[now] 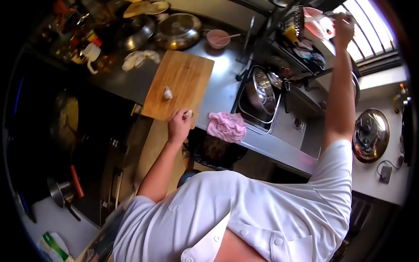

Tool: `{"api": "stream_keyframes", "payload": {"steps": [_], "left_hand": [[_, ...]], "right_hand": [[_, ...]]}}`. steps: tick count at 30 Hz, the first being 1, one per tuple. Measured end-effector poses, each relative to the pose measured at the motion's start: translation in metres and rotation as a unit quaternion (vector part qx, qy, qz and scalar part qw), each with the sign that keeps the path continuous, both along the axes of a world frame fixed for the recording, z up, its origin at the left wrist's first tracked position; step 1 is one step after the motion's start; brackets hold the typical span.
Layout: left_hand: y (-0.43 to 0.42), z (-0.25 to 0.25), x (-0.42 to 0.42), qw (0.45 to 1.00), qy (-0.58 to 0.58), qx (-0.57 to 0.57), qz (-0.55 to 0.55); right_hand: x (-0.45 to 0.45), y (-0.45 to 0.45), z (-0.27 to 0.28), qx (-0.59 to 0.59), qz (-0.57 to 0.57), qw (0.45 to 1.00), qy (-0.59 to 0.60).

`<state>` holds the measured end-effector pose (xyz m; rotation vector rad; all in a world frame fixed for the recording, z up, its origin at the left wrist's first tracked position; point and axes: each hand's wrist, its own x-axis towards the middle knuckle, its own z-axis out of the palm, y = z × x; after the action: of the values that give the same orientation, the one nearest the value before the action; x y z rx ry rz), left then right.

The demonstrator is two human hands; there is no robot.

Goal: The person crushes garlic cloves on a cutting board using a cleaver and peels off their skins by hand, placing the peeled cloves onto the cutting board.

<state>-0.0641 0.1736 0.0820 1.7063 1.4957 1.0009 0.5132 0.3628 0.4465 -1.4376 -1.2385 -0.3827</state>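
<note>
My left hand point(179, 125) is closed at the near edge of a wooden cutting board point(183, 72), with a small whitish piece that looks like garlic point(188, 114) at its fingertips. On the board lies another small whitish piece point(167, 93), resembling a garlic bulb. Raised high at the upper right, my right hand point(344, 30) is closed beside the window and a pink-and-white bag point(319, 24). A pale, blade-like shape reaches left from its fingers, but glare and distance hide what it is.
A pink cloth point(227, 126) hangs over the counter edge by the sink point(288, 126). Metal bowls point(260, 89) stand in the sink's rack. Lidded pans point(178, 30) and a pink bowl point(218, 39) line the back. The dark stove with a wok point(67, 118) is left.
</note>
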Motion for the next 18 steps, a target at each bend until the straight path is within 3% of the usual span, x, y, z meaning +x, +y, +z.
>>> {"api": "stream_keyframes", "payload": {"steps": [2, 5, 6, 7, 9, 11, 12, 14, 16, 18], "left_hand": [[0.009, -0.003, 0.004, 1.0, 0.017, -0.002, 0.0], [0.036, -0.001, 0.008, 0.998, 0.043, 0.049, -0.01], [0.049, -0.002, 0.01, 0.996, 0.043, 0.08, -0.007], [0.063, -0.002, 0.012, 0.993, 0.043, 0.112, -0.005], [0.093, 0.0, 0.006, 0.983, 0.102, 0.153, -0.015], [0.118, -0.004, -0.002, 0.974, 0.149, 0.167, -0.032], [0.128, -0.008, -0.006, 0.972, 0.168, 0.161, -0.044], [0.137, -0.012, -0.011, 0.97, 0.197, 0.121, -0.075], [0.135, -0.015, -0.016, 0.967, 0.195, 0.153, -0.067], [0.127, -0.017, -0.022, 0.964, 0.206, 0.158, -0.048]], "right_hand": [[-0.007, -0.055, 0.008, 0.13, 0.071, 0.986, 0.077], [0.019, -0.208, -0.004, 0.039, -0.045, 0.989, -0.133], [-0.027, -0.253, -0.01, 0.064, 0.067, 0.995, 0.043], [-0.073, -0.297, -0.015, 0.124, 0.162, 0.954, 0.221], [-0.138, -0.355, -0.051, 0.075, 0.181, 0.942, 0.274], [-0.188, -0.38, -0.09, 0.011, 0.192, 0.883, 0.429], [-0.217, -0.375, -0.11, -0.021, 0.167, 0.856, 0.488], [-0.263, -0.356, -0.155, -0.045, 0.239, 0.793, 0.558], [-0.307, -0.328, -0.188, -0.073, 0.261, 0.736, 0.62], [-0.336, -0.297, -0.231, -0.086, 0.319, 0.722, 0.608]]}}
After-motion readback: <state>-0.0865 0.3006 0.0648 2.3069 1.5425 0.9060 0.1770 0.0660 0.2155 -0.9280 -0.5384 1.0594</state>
